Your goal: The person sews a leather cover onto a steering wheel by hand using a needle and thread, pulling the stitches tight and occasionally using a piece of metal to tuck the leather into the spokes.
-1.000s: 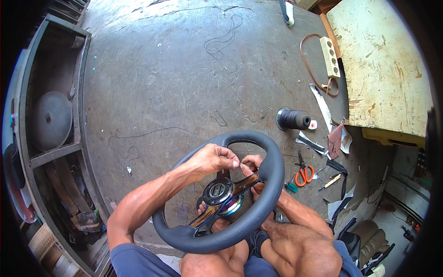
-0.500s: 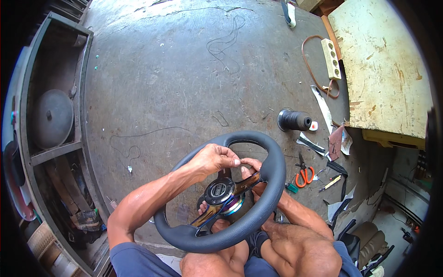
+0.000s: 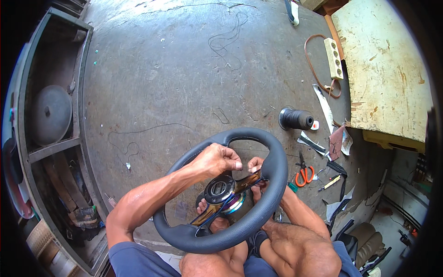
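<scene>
A steering wheel [image 3: 276, 180] with a dark rim cover and shiny, multicoloured metal spokes rests tilted over my legs. Inside the rim's upper opening, my left hand [image 3: 220, 159] is closed in a pinch, its forearm crossing over the rim's left side. Whatever is between its fingertips is too small to make out. Close by, my right hand [image 3: 255, 165] has curled fingers just above the right spoke, which hides part of it. Its arm passes under the rim, and I cannot make out what it holds.
On the floor to the right are a black thread spool [image 3: 296, 119], orange-handled scissors [image 3: 303, 175], a cutter knife [image 3: 329, 183], scraps [image 3: 336, 143] and a power strip [image 3: 333, 58]. Loose thread [image 3: 226, 44] lies ahead. A metal-framed shelf [image 3: 55, 150] stands left, a worn pale cabinet [image 3: 387, 69] right.
My fingertips, close together before, are now apart. My right hand has drawn slightly right and its fingers are more curled. The wheel has hardly moved.
</scene>
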A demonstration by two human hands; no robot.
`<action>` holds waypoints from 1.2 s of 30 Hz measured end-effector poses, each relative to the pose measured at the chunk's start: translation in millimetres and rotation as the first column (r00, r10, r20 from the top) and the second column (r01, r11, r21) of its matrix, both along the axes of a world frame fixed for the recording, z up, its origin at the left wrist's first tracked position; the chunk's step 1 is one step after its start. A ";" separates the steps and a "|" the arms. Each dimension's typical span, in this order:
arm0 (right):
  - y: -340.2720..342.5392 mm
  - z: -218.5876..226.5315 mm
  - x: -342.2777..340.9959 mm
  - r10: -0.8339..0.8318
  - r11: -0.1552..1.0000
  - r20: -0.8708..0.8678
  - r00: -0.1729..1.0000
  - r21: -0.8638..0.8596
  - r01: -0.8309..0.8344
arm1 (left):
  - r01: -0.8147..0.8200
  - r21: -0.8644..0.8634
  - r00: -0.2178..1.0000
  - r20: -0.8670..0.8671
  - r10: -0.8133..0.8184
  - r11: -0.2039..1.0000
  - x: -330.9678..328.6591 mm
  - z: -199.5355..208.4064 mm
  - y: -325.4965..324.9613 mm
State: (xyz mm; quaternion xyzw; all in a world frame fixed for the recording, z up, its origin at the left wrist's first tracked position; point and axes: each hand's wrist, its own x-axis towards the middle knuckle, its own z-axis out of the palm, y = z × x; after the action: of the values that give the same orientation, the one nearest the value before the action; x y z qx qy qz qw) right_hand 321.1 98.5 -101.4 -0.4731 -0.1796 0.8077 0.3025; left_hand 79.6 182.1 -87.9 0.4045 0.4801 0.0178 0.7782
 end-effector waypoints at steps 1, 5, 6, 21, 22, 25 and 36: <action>-2.2 -0.3 3.9 -0.027 0.995 -0.096 0.995 -0.097 0.018 | 0.020 -0.026 0.999 -0.041 -0.021 0.999 -2.0 0.0 1.1; -6.6 1.4 36.3 0.041 0.997 -0.012 0.999 -0.064 -0.042 | 0.023 0.015 0.999 -0.049 -0.022 1.000 -0.1 3.1 0.7; -6.2 0.2 44.5 0.199 0.971 0.253 0.947 0.077 -0.225 | 0.058 0.069 0.996 -0.065 -0.054 0.996 1.0 4.2 -1.2; 27.9 12.7 -25.7 0.243 0.931 0.186 0.952 0.231 -0.283 | -0.027 0.048 0.998 -0.060 0.030 0.998 1.5 1.7 -3.2; 31.2 18.2 -17.7 0.336 0.907 0.362 0.869 0.124 -0.403 | -0.016 0.042 0.998 -0.064 0.019 0.999 1.9 7.4 1.0; 23.8 5.4 -1.8 0.278 0.881 0.556 0.784 0.178 -0.439 | -0.005 0.041 0.998 -0.061 0.008 0.999 2.5 8.5 3.4; 15.9 -6.8 10.4 0.135 0.822 0.620 0.773 0.365 -0.437 | -0.123 -0.025 0.992 0.017 0.124 0.992 -0.9 -0.7 -3.1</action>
State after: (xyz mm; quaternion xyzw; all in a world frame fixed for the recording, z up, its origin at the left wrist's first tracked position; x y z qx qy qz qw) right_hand 331.4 114.4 -108.1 -0.5648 -0.5320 0.5937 0.2132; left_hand 78.7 179.0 -88.6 0.3645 0.4970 0.0641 0.7849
